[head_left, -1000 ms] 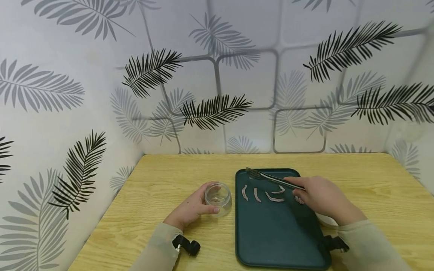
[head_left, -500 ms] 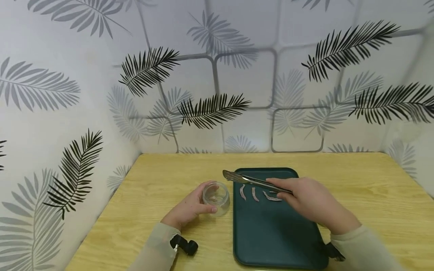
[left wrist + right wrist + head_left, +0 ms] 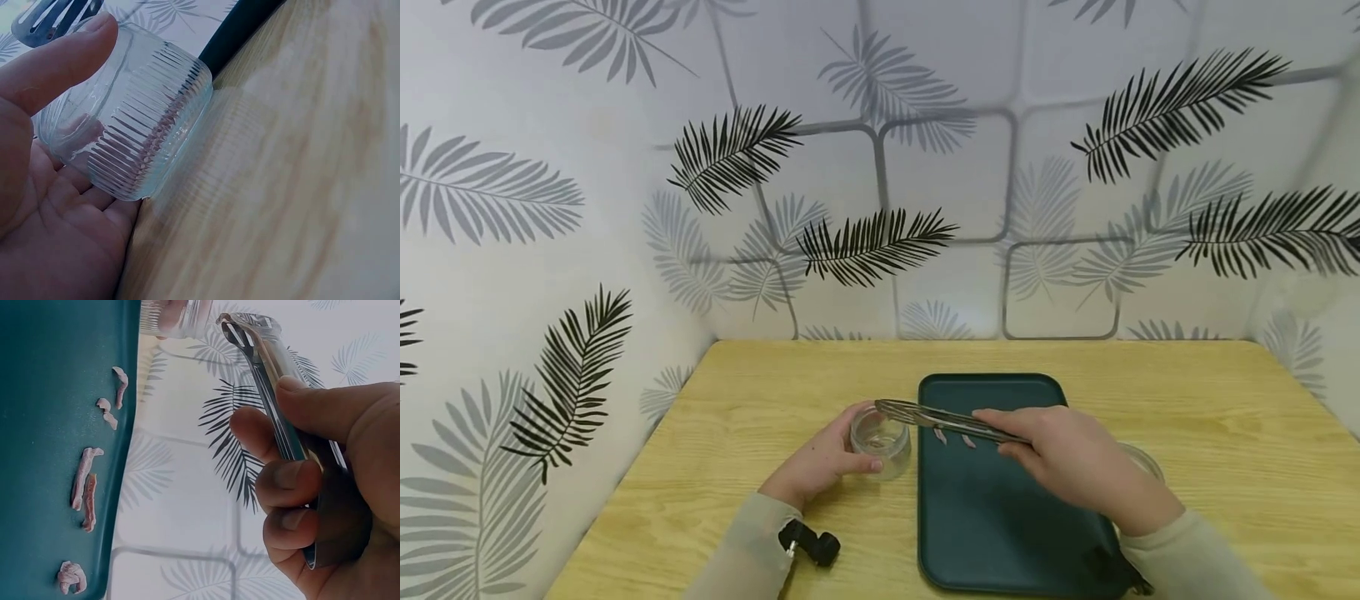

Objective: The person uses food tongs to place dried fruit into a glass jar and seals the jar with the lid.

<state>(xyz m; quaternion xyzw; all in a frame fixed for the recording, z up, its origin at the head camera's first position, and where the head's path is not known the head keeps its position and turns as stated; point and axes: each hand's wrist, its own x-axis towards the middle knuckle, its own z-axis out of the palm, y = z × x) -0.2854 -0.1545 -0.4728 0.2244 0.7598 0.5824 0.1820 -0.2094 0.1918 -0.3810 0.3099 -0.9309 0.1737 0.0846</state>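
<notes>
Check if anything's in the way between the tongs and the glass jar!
Nothing visible is. The right hand holds the tongs, their tips near the open top of the glass jar. The left hand grips the jar's side without covering its opening.

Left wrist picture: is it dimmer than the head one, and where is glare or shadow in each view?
Left wrist: dimmer, yes, with pale glare on the wooden tabletop; head: soft shadow on the green tray near the right hand; right wrist: highlights on the metal tongs.
</notes>
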